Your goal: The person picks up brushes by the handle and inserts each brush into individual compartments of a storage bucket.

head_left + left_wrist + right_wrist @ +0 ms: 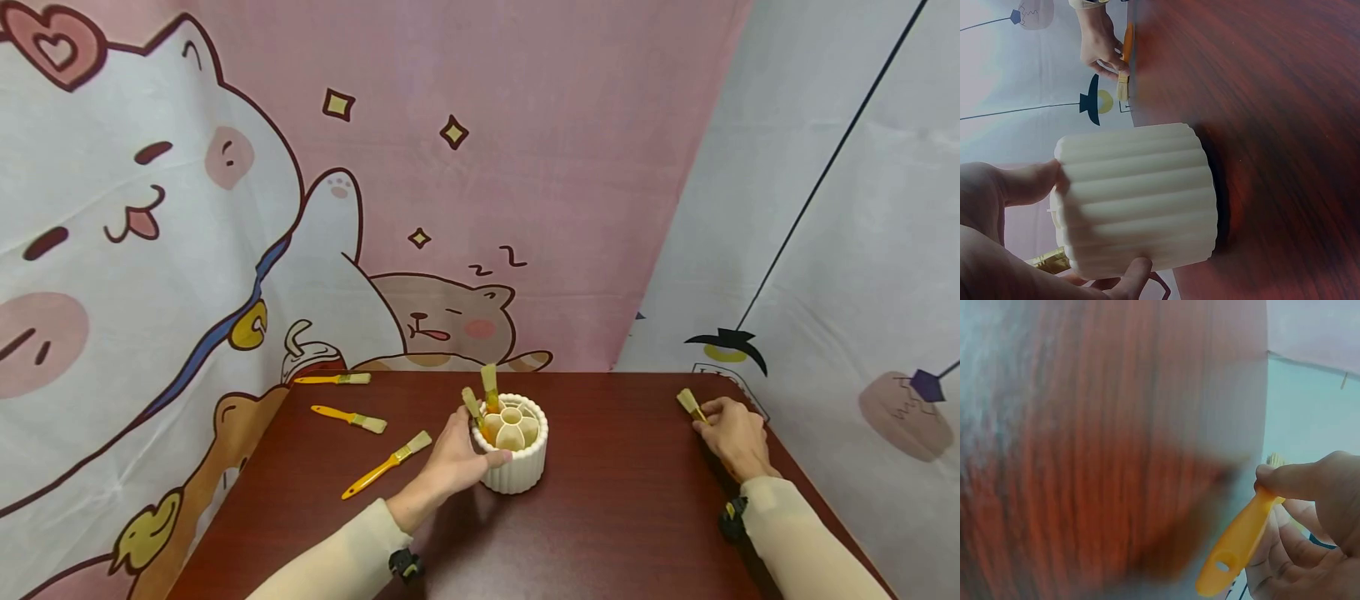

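A cream fluted brush holder (517, 467) with petal-shaped compartments stands on the table near the middle. My left hand (450, 462) grips its left side, thumb over the near rim; fingers also press its ribbed wall (1138, 200) in the left wrist view. Two paintbrushes, one leaning (471, 402) and one more upright (490, 383), stand bristles up in the holder's left compartments. At the table's right side, my right hand (735, 437) pinches another paintbrush (688, 402) near the base of its bristles. Its yellow handle (1235, 547), with a hanging hole, shows in the right wrist view.
On the left of the dark red-brown table (600, 525) lie three more yellow-handled paintbrushes: one at the back edge (332, 379), one in front of it (348, 417) and one nearest (387, 465). A cartoon-printed cloth (570, 167) hangs behind the table and along its sides.
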### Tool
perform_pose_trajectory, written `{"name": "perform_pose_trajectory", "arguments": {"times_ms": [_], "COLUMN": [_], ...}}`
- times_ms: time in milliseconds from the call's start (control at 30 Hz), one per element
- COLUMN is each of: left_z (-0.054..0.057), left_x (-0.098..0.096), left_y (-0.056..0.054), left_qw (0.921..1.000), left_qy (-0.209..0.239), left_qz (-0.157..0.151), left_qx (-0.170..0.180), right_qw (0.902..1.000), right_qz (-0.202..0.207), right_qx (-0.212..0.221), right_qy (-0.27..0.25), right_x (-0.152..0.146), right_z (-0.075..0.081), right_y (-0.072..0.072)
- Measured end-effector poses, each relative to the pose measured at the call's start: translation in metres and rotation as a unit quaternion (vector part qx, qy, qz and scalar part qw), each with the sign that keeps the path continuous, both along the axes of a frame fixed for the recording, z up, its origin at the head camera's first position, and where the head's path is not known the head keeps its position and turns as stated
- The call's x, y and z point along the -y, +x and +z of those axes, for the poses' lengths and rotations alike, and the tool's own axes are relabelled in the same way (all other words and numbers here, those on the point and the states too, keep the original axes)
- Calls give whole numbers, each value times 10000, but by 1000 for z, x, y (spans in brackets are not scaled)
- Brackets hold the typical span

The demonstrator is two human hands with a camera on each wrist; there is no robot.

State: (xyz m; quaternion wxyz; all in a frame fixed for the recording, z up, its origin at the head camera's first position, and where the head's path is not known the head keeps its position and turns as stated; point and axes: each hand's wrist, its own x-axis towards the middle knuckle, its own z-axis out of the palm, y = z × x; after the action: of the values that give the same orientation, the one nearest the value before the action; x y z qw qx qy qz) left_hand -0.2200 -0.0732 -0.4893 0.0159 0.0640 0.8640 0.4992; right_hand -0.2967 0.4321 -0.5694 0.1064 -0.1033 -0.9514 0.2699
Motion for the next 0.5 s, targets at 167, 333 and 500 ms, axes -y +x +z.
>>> {"name": "perform_pose_trajectory", "arguments": {"times_ms": [167,333,500], "left_z": [1,1,1], "left_x": [-1,-1,-1], "left_y": [-1,-1,-1], "left_qw": [10000,10000,10000], "left_qy": [42,26,-25], "left_qz": [-17,-38,-66], "left_qx": [9,22,13], "right_qw": [9998,9985,9964], "right_qz": [149,350,530], "right_qx": [-135,-396,-620], "right_qy": [6,145,213], "right_x": [7,17,29], "right_z": [4,8,14], "right_y": [2,3,6]}}
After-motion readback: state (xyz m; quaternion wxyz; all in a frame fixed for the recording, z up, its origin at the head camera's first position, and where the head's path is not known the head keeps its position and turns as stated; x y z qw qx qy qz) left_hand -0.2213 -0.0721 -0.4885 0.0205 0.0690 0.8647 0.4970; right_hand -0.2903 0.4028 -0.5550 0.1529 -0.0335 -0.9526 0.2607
